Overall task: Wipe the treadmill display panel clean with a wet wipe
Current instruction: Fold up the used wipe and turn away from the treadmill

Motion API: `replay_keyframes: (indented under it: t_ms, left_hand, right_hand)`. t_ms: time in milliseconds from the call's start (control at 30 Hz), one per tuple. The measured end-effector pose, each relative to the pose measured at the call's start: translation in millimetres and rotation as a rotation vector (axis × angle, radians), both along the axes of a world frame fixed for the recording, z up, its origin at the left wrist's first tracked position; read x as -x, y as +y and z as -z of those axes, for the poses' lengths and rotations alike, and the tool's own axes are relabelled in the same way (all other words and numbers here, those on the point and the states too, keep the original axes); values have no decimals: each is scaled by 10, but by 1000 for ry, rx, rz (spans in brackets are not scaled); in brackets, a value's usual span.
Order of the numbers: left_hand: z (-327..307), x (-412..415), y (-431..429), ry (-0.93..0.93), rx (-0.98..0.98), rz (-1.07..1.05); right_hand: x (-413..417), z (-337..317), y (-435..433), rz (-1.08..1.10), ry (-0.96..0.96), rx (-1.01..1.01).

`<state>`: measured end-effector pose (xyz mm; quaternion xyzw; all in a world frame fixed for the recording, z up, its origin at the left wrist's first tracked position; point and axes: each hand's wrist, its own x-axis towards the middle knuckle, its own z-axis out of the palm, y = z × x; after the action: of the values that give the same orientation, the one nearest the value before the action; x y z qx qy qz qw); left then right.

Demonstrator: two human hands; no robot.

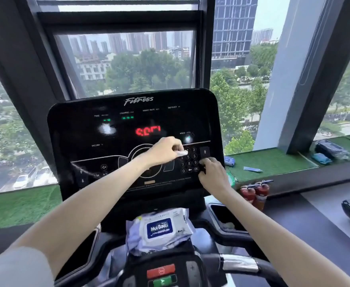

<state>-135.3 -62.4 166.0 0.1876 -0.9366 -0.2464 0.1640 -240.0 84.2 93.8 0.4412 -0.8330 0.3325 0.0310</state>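
Observation:
The black treadmill display panel (99, 137) stands in front of me with red digits lit at its middle. My left hand (164, 150) pinches a small white wet wipe (180, 152) and holds it against the panel beside the number keypad. My right hand (212, 172) rests on the panel's lower right edge, fingers curled over the rim below the arrow button. A white pack of wet wipes (159, 228) with a blue label lies on the console shelf below the panel.
A red stop button (160, 271) and a green button sit on the lower console. A cup holder (225, 218) is at the right of the pack. Two red fire extinguishers (255, 193) stand by the window ledge, which carries green turf and small items.

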Motion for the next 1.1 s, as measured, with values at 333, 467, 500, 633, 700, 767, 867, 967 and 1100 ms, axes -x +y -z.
replay_keyframes:
  t_ms: [333,467,500,633,700,767,867,967,1100]
  left_hand:
    - [154,-27,386,-114,-235,244]
    - [226,54,761,-150,-246,367]
    - [245,83,869,-154,-251,389]
    - [291,261,1367,-128,-285,466]
    - [287,381,1726,-142,-316,513]
    - [323,516,2172,-166,-347,561]
    - [490,687,2970,-212,-418,646]
    - [792,779,3909,-283,-536,718]
    - [1082,660,5316,-404,-611,882]
  right_hand:
    - [-287,-34,367,72,-311,135]
    - [-341,-46,772,148,-281,170]
    - [-353,-41,893,167,-292,184]
    - [-309,32,1470,289,-285,198]
    - [-278,44,1881,358,-292,221]
    - [-267,61,2383,449,-303,266]
    - [-331,138,3307,610,-355,303]
    - [-555,226,4350,767,-425,361]
    - [-1032,341,5680,986,-431,405]
